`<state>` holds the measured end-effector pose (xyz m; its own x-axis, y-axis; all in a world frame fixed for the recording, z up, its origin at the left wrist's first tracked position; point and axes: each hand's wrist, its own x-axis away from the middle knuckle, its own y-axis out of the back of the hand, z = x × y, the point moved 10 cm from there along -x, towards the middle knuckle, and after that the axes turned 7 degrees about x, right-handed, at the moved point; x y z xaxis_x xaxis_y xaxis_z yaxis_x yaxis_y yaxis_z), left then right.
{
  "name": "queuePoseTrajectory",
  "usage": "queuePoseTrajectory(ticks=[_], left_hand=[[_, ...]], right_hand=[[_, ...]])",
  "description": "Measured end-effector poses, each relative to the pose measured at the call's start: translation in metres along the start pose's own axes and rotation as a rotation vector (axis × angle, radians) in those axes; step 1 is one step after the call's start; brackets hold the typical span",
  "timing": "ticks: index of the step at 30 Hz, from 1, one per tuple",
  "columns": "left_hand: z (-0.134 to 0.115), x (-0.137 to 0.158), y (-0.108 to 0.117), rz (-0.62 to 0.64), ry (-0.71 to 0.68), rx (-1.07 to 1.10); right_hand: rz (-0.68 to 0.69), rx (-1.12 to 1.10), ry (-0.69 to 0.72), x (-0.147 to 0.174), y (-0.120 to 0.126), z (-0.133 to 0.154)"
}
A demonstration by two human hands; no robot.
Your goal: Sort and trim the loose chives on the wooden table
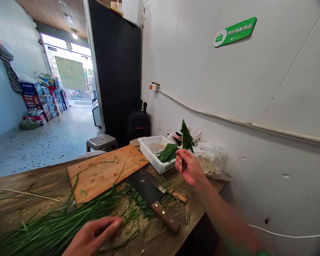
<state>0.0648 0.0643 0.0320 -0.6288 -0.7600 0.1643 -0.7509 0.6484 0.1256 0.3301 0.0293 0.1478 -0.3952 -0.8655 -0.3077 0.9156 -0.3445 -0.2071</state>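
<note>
The right hand is raised over the far right of the table, its fingers pinched round the lower end of a skewer of green leaves, which stands nearly upright above the grip. The left hand is near the front edge of the view, half open, fingers loosely curled with a gap behind the thumb; it appears to hold nothing. It is slightly blurred, just beside a heap of long green leaves, and whether it touches them I cannot tell.

One white tray sits at the far side, holding a bunch of leaves and several thin sticks. One cutting board lies to its left, with a few loose blades on it. One knife with a wooden handle lies between board and right hand, handle toward the near right, among cut green scraps. A bundle of sticks too tight to count lies beside it; one loose stick lies at the far left.

The table is worn wood. Beyond it are one grey stool, a black speaker and stacked boxes on a speckled floor. One green sign hangs on the white wall at right.
</note>
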Motion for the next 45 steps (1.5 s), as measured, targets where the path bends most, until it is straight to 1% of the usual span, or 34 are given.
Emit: queuePoseTrajectory(ticks=[1, 3, 5, 7, 9, 11, 14, 16, 17, 18, 19, 20, 21, 22, 23, 24, 25, 26, 28, 30, 32, 35, 37, 40, 45], left_hand=[[-0.026, -0.008, 0.001, -0.044, -0.077, -0.077], [-0.079, -0.023, -0.005, -0.113, -0.221, -0.19], [-0.123, -0.036, -0.021, -0.138, -0.35, -0.295], [-0.151, -0.044, -0.036, -0.164, -0.415, -0.385], [-0.164, -0.048, -0.046, -0.186, -0.437, -0.497], [-0.17, -0.047, -0.049, -0.225, -0.461, -0.597], [-0.172, -0.042, -0.04, -0.278, -0.485, -0.636], [-0.171, -0.042, -0.026, -0.302, -0.472, -0.572], [-0.171, -0.041, -0.019, -0.317, -0.469, -0.527], [-0.172, -0.041, -0.012, -0.323, -0.472, -0.494], [-0.175, -0.041, -0.006, -0.318, -0.477, -0.477], [-0.178, -0.041, -0.002, -0.302, -0.485, -0.482], [-0.182, -0.041, 0.0, -0.278, -0.493, -0.516], [-0.187, -0.041, 0.002, -0.253, -0.501, -0.573], [-0.192, -0.041, 0.004, -0.229, -0.511, -0.641], [-0.197, -0.042, 0.005, -0.214, -0.525, -0.706], [-0.202, -0.043, 0.006, -0.2, -0.541, -0.762], [-0.206, -0.045, 0.007, -0.184, -0.553, -0.805], [-0.21, -0.052, 0.006, -0.144, -0.563, -0.827], [-0.21, -0.06, 0.003, -0.101, -0.562, -0.79], [-0.209, -0.067, -0.003, -0.063, -0.568, -0.739], [-0.208, -0.074, -0.014, -0.031, -0.58, -0.714], [-0.21, -0.077, -0.019, -0.023, -0.586, -0.746], [-0.213, -0.079, -0.024, -0.01, -0.607, -0.819], [-0.216, -0.082, -0.025, -0.023, -0.636, -0.874]], right_hand=[[-0.072, 0.012, 0.041, 0.007, -0.005, -0.008], [-0.221, 0.087, 0.115, 0.023, -0.016, -0.024], [-0.267, 0.159, 0.131, 0.035, -0.035, -0.041], [-0.272, 0.187, 0.148, 0.043, -0.055, -0.053], [-0.258, 0.238, 0.211, 0.047, -0.073, -0.055], [-0.241, 0.328, 0.261, 0.048, -0.089, -0.054], [-0.187, 0.492, 0.294, 0.051, -0.108, -0.049], [-0.09, 0.595, 0.328, 0.056, -0.118, -0.037], [-0.027, 0.651, 0.366, 0.059, -0.122, -0.026], [0.014, 0.715, 0.425, 0.064, -0.121, -0.011], [0.01, 0.777, 0.504, 0.068, -0.113, 0.008], [-0.039, 0.832, 0.583, 0.07, -0.099, 0.031], [-0.146, 0.865, 0.66, 0.071, -0.078, 0.055], [-0.242, 0.896, 0.716, 0.069, -0.056, 0.077], [-0.304, 0.926, 0.743, 0.062, -0.037, 0.094], [-0.296, 0.935, 0.753, 0.051, -0.023, 0.104], [-0.232, 0.915, 0.737, 0.036, -0.014, 0.109], [-0.142, 0.867, 0.703, 0.02, -0.008, 0.108], [0.038, 0.743, 0.596, -0.007, -0.004, 0.096], [0.12, 0.643, 0.514, -0.021, -0.003, 0.083], [0.115, 0.592, 0.469, -0.027, 0.0, 0.075], [0.054, 0.541, 0.432, -0.03, 0.008, 0.072], [0.031, 0.512, 0.419, -0.031, 0.014, 0.073], [0.037, 0.482, 0.403, -0.033, 0.019, 0.076], [0.062, 0.492, 0.369, -0.03, 0.02, 0.08]])
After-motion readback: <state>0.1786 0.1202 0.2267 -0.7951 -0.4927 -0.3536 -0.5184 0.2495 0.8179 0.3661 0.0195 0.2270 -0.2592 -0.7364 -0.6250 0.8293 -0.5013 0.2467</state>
